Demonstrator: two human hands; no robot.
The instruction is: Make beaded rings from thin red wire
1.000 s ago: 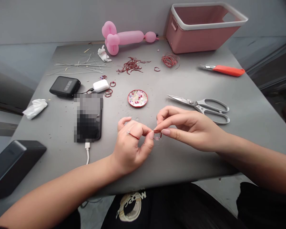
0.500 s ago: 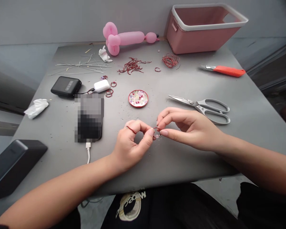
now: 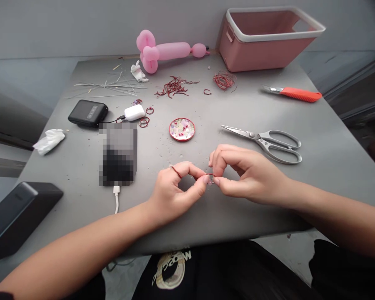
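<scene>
Between my two hands is a small beaded ring of dark red cord [image 3: 210, 180], with a pale pink bead at its lower side. My left hand [image 3: 181, 185] pinches its left side between thumb and forefinger, and a red cord ring [image 3: 176, 171] circles one of its fingers. On the other side, the thumb and forefinger of my right hand [image 3: 243, 173] are closed on the beaded ring. Fingertips cover part of it. Just beyond the hands lies a round red-rimmed dish of beads [image 3: 182, 129]. Silver scissors [image 3: 262, 139] rest beside my right hand.
At the back are a pink bin [image 3: 265, 54], a twisted balloon [image 3: 171, 51], red cord scraps [image 3: 175, 86] and a cord coil [image 3: 224, 80]. An orange-handled cutter [image 3: 301, 93] lies right. Leftward are a phone [image 3: 120, 154], a power bank [image 3: 88, 113] and thin wires [image 3: 109, 85].
Both hands have shifted slightly right and toward me with the beaded ring. My right thumb and forefinger have drawn closer together on it.
</scene>
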